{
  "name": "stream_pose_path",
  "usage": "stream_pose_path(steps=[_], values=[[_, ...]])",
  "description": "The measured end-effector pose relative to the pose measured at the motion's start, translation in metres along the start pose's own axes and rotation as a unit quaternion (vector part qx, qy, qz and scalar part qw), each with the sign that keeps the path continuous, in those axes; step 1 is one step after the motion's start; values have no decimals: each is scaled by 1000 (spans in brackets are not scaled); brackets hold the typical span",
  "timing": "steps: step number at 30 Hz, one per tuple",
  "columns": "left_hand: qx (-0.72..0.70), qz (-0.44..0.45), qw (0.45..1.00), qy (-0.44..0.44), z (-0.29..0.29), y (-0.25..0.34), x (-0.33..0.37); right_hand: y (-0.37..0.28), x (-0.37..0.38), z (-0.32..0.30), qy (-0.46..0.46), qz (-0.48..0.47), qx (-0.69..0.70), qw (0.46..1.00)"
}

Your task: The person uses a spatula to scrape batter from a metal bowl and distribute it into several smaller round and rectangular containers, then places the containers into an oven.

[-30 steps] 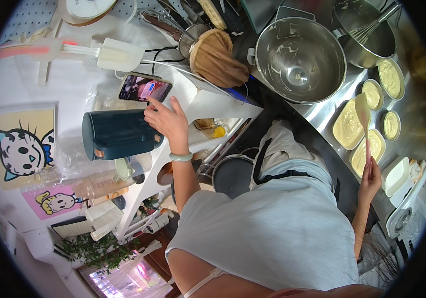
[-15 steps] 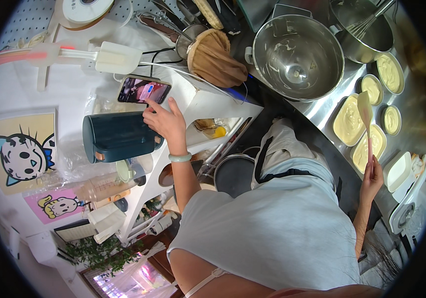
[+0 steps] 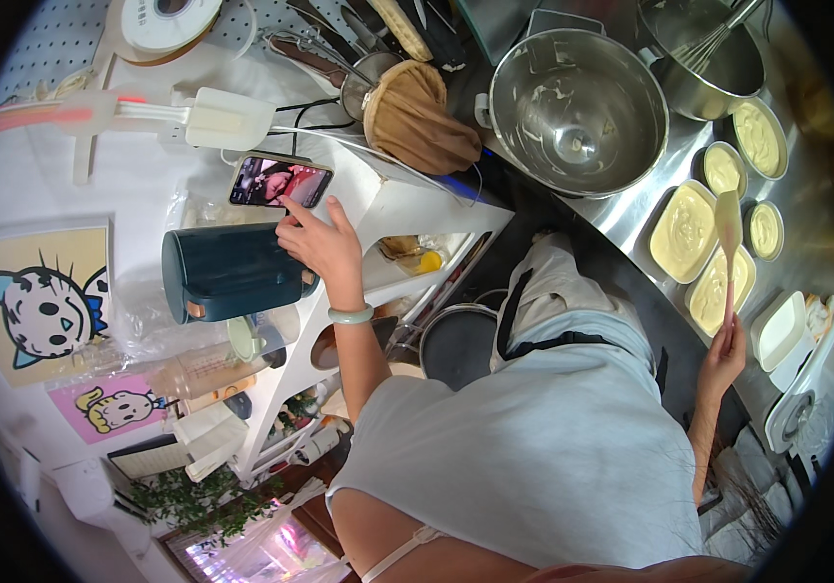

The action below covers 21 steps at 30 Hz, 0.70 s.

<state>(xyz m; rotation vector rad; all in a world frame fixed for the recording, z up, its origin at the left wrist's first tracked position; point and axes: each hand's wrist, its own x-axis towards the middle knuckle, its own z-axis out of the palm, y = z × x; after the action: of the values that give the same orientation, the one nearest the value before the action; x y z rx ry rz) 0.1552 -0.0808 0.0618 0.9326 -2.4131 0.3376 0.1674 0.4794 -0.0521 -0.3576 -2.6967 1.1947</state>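
Note:
My left hand (image 3: 324, 245), a pale green bangle on its wrist, reaches out with a fingertip at the lower edge of a lit smartphone (image 3: 266, 185). Its fingers are apart and hold nothing. Just below the phone, beside that hand, stands a dark teal box-shaped appliance (image 3: 227, 267). At the right, my right hand (image 3: 723, 360) is closed round the handle of a spatula (image 3: 728, 222), whose blade is raised over several tubs of pale yellow batter. Nearest the blade are a rectangular tub (image 3: 684, 231) and a second one (image 3: 742, 289), partly hidden behind the spatula.
A steel mixing bowl (image 3: 582, 112) smeared with batter stands at the far side of the metal counter. Beside it is a steel pot (image 3: 718, 78) with a whisk (image 3: 713, 49). Near my right hand lie a white tub (image 3: 779, 328) and a kitchen scale (image 3: 791, 418).
My left fingertip has shifted slightly left along the phone, and a pop-up on its screen has gone. The spatula in my right hand has moved slightly, its blade now lower.

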Motion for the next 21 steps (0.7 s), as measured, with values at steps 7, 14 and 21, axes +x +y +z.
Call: stream_pose_path(steps=[7,14,21], values=[[-8,26,999,32,2,7,6,2,-8,-5,47,-60,9,997],[-266,157,951,25,-22,86,-25,-24,0,2,65,-74,-63,993],[-445,297,840,-92,-34,165,-70,-23,-8,4,8,-62,-76,995]])
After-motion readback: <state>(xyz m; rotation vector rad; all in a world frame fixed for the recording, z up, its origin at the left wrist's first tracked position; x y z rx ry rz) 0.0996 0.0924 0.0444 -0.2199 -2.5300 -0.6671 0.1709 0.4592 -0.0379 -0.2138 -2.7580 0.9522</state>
